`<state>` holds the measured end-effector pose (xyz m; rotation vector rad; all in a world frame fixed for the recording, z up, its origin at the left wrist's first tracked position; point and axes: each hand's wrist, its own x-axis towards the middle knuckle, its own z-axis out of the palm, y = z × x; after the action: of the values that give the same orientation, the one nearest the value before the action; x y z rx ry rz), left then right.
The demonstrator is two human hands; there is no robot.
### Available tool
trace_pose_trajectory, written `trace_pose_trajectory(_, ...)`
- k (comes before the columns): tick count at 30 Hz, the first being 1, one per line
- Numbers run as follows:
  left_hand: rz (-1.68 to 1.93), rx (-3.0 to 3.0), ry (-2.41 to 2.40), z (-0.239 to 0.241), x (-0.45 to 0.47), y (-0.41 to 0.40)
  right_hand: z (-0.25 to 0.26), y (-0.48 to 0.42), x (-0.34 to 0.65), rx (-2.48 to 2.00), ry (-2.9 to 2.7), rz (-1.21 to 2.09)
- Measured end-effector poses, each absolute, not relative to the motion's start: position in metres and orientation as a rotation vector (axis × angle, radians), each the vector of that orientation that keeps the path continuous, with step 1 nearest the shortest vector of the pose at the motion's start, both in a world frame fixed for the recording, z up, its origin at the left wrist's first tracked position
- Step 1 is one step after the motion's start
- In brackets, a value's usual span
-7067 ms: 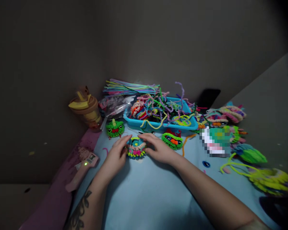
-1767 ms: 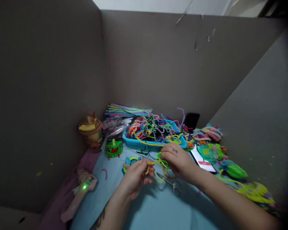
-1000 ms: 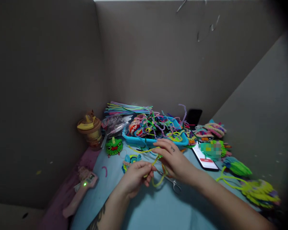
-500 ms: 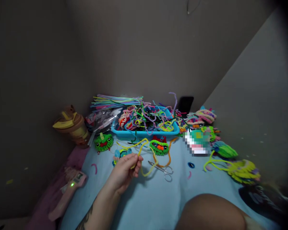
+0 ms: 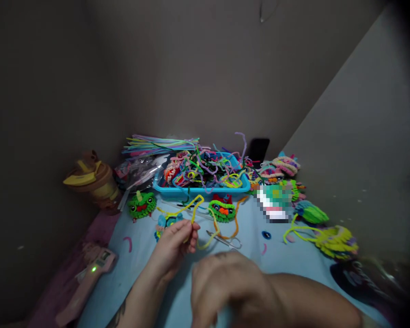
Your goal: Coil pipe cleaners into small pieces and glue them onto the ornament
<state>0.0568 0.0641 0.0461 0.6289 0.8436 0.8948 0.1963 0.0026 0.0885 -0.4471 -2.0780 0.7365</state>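
Note:
My left hand [image 5: 179, 239], left of centre, is closed in a pinch on a yellow pipe cleaner [image 5: 197, 201], which bends up and loops out to the right. Low in the middle is my right hand [image 5: 234, 284], curled with its back up and blurred by motion; its fingertips are hidden. Small scissors [image 5: 225, 240] lie just beyond it, partly covered. Near the left hand are a blue fuzzy piece [image 5: 171, 221], a green fuzzy face with a red top [image 5: 222, 209] and an orange pipe cleaner [image 5: 237, 221]. Another green face [image 5: 141, 206] lies farther left.
A blue tray [image 5: 205, 191] heaped with tangled pipe cleaners stands at the back. Straight pipe cleaners [image 5: 160, 145] lie behind it. A cup [image 5: 95, 182] and a pink device with a green light [image 5: 87, 284] are left. Fuzzy pieces, including a yellow one [image 5: 336, 241], lie right.
My right hand has come into view low in the middle, covering part of the scissors. My left hand still pinches the yellow pipe cleaner. The whole view has shifted slightly.

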Motion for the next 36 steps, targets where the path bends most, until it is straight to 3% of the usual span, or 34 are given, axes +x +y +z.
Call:
trace_pose_trajectory(5,0.963,0.975,0.924,0.043,0.058,0.064,0.062,0.052,0.215,-0.766,-1.960,0.203)
trace_pose_trajectory(8,0.964,1.352,1.056,0.040,0.057,0.066,0.030,0.062,0.225,-0.763,-2.140,0.090)
trace_pose_trajectory(11,0.977,1.505,1.125,0.040,0.056,0.065,0.015,0.068,0.229,-0.716,-2.151,0.134)
trace_pose_trajectory(19,0.991,1.147,1.063,0.041,0.056,0.062,0.031,0.072,0.236,-1.066,-1.806,0.157)
trace_pose_trajectory(23,1.108,1.446,1.285,0.038,0.053,0.065,0.040,0.067,0.232,-1.007,-1.853,0.142)
trace_pose_trajectory(36,1.240,1.565,1.204,0.044,0.059,0.058,0.040,0.054,0.215,-1.085,-1.715,0.657)
